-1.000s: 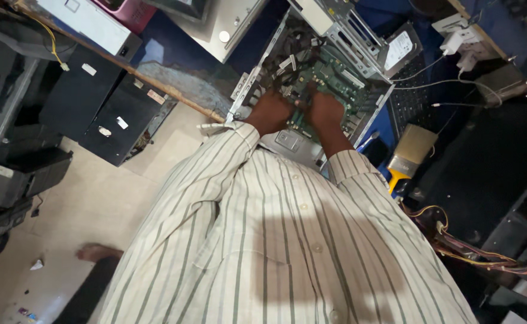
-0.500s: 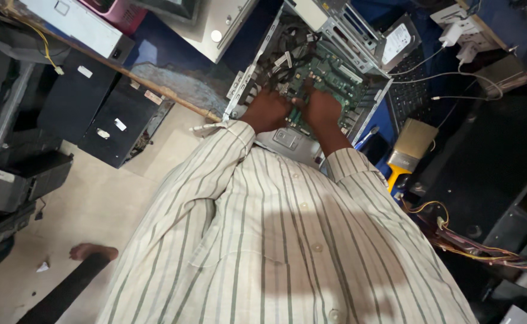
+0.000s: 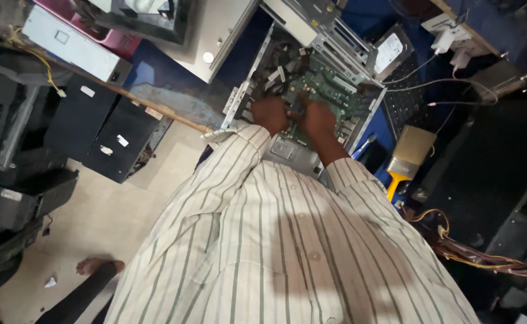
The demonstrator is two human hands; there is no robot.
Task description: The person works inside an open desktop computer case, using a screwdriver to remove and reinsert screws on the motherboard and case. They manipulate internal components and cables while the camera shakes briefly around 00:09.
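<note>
An open grey computer case (image 3: 359, 129) lies on its side in front of me, its green motherboard (image 3: 329, 90) exposed. Both my hands are inside it, close together on the board. My left hand (image 3: 270, 114) rests with curled fingers near the board's left part. My right hand (image 3: 317, 119) sits just beside it, knuckles up. Their fingertips are hidden from me, so I cannot tell whether either one grips a part. My striped shirt sleeves (image 3: 233, 156) fill the lower view.
A bare hard drive (image 3: 388, 53) and a black keyboard (image 3: 404, 99) lie right of the case. A wide brush with a yellow handle (image 3: 407, 159) is nearby. Black computer towers (image 3: 113, 138) stand at left. Loose coloured wires (image 3: 455, 246) trail at right. A bare foot (image 3: 98, 264) shows below.
Both hands stay in the same spot on the motherboard. Only my view has shifted slightly.
</note>
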